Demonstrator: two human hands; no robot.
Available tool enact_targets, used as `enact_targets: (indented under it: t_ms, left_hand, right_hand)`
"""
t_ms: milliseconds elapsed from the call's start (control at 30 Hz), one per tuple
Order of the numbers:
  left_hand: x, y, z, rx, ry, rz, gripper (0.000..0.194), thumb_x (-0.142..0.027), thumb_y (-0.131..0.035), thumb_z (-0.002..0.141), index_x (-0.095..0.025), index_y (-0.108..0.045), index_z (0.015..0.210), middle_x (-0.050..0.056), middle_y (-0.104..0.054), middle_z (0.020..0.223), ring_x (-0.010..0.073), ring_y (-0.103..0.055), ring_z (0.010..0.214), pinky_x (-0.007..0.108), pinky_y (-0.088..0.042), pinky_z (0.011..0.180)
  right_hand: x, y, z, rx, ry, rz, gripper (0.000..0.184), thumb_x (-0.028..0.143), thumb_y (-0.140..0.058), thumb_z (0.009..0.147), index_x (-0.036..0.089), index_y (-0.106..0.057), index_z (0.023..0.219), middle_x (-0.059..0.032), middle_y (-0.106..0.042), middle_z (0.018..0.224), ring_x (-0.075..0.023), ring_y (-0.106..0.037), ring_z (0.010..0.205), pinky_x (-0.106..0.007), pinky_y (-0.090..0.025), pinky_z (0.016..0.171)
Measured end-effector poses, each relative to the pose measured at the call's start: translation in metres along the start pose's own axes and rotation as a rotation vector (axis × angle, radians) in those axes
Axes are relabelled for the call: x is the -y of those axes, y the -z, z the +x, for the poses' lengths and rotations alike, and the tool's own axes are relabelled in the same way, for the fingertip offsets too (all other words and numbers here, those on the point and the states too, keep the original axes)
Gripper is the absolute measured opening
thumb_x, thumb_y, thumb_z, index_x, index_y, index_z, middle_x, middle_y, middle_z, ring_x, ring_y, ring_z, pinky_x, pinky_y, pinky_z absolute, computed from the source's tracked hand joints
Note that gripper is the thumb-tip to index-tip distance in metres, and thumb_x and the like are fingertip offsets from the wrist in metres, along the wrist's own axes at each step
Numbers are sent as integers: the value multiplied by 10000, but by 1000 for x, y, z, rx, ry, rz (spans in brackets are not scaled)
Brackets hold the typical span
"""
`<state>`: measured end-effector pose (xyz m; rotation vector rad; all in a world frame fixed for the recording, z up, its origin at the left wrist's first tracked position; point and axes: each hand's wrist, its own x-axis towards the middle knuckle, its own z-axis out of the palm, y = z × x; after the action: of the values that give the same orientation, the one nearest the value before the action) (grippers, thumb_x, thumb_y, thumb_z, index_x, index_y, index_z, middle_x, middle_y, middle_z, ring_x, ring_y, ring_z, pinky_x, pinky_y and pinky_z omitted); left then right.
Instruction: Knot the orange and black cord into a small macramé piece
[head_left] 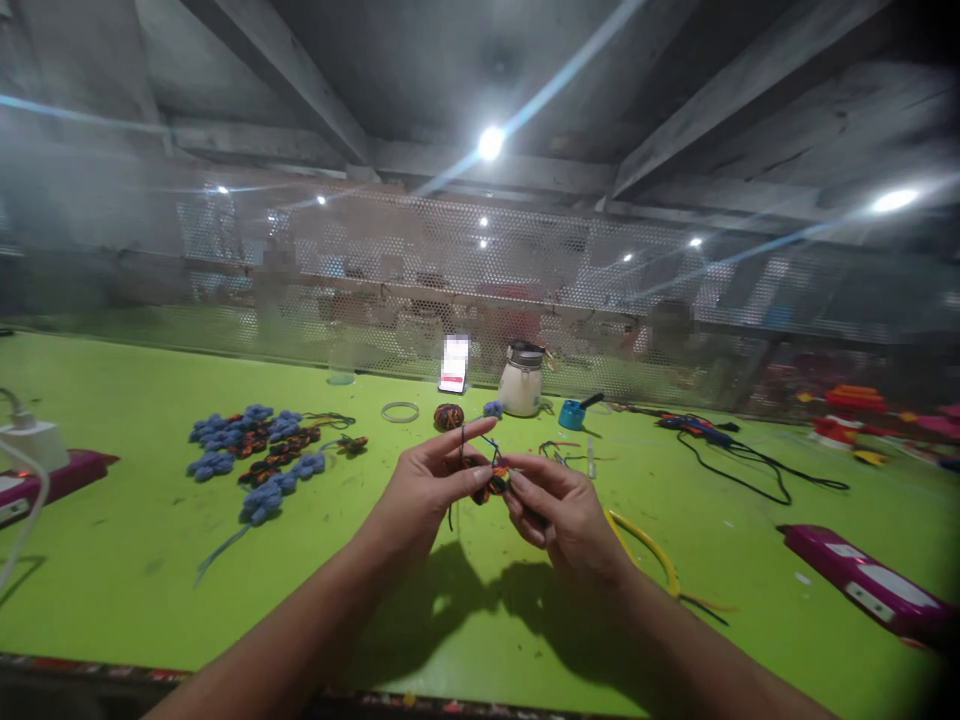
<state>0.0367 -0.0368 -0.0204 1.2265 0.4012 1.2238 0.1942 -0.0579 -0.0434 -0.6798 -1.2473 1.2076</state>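
My left hand (435,475) pinches a small dark crochet piece (491,486) with orange flecks between thumb and fingers. A strand of dark yarn (463,440) runs over its raised index finger, and a tail hangs below the palm. Against the right side of the piece, my right hand (555,505) is closed, thumb and index finger together. A thin tool, perhaps a crochet hook, shows faintly at its fingertips; most of it is hidden. Just beyond the hands lies a ball of dark and orange yarn (448,417).
Blue crocheted flowers (262,500) and dark-orange ones lie at left. Behind the hands stand a lit phone (454,363), a lidded jar (521,380) and a blue container (572,414). A yellow tube (652,545), a glue gun (694,428) and a purple power strip (862,575) are at right.
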Motion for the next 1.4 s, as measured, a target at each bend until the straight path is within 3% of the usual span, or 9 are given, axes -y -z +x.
enact_targets:
  t_ms: [133, 267, 467, 967, 1067, 1200, 1400]
  left_hand:
    - [-3, -2, -1, -1, 6, 28, 557, -136, -711, 647, -200, -580, 1185, -7, -552, 688, 99, -502, 635, 238, -384, 584]
    - [-5, 0, -1, -30, 62, -23, 492, -128, -715, 627, -137, -626, 1110, 6, -557, 681, 102, -502, 637, 244, -387, 607]
    - [-9, 6, 0, -7, 62, 35, 493, -149, -726, 625, -144, -626, 1107, 7, -568, 683, 117, -518, 643, 256, -385, 607]
    - [-7, 13, 3, -9, 5, 168, 437, -152, -723, 629, -161, -653, 1060, 5, -572, 703, 123, -536, 658, 267, -425, 627]
    - [-7, 14, 3, -8, -8, 167, 435, -153, -718, 632, -174, -651, 1061, 1, -569, 697, 122, -538, 643, 269, -427, 607]
    - [-10, 14, 2, 2, -7, 163, 446, -161, -710, 637, -167, -642, 1078, 19, -578, 725, 136, -549, 660, 276, -425, 600]
    - [-13, 13, 2, 8, 16, 123, 466, -144, -712, 631, -153, -636, 1090, 22, -568, 717, 131, -534, 661, 263, -409, 591]
  right_hand:
    - [-2, 4, 2, 15, 37, -111, 244, 273, -642, 773, 197, -667, 1003, 32, -510, 541, -42, -337, 399, -182, -217, 363]
    - [3, 4, 2, 11, 119, -267, 255, 275, -618, 785, 172, -666, 1013, 48, -448, 497, -50, -306, 392, -199, -212, 373]
    - [10, 6, 0, 37, 169, -394, 289, 267, -586, 814, 177, -637, 1084, 49, -446, 528, -52, -309, 407, -204, -241, 379]
    - [8, 8, 1, 26, 129, -405, 265, 293, -587, 811, 171, -639, 1040, 41, -462, 536, -51, -305, 402, -199, -241, 372]
    - [13, 10, 0, 19, 207, -563, 239, 266, -581, 813, 171, -660, 1018, 25, -470, 558, -76, -369, 464, -214, -293, 418]
    - [22, 15, 0, 31, 336, -783, 187, 223, -583, 804, 160, -701, 935, -33, -597, 658, -115, -481, 568, -245, -380, 503]
    - [31, 18, 1, 104, 396, -838, 187, 193, -574, 801, 158, -712, 922, -31, -620, 625, -116, -496, 523, -245, -384, 479]
